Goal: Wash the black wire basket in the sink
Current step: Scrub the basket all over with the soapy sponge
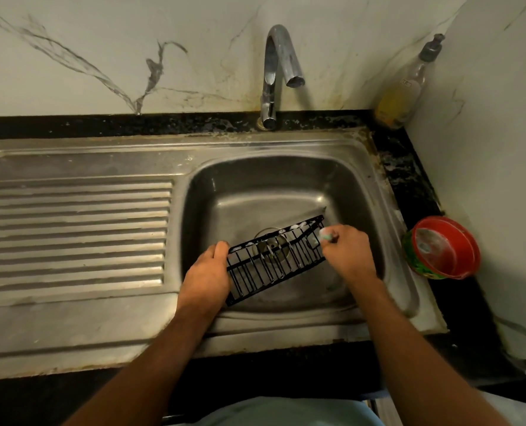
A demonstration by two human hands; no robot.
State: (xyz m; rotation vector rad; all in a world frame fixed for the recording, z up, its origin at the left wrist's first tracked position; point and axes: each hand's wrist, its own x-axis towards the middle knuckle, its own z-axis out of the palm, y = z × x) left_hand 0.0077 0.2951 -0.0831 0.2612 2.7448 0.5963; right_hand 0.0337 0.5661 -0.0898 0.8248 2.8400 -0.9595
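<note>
— Holding what, exactly?

— My left hand (208,269) grips the left end of the basket (274,259), tilted over the sink (286,186) bowl above the drain (270,241). Suds dot its top wire.

— And the other hand?

— My right hand (346,250) pinches a small scrubber (326,234) against the basket's right end.

— Anything nearby?

— A red tub (443,247) sits right of the sink; a soap bottle (404,90) stands in the corner.

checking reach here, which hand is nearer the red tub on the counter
Right. The right hand is over the basin at the black wire basket's right end, on the side toward the red tub. The left hand grips the basket's left end, farther away.
</note>
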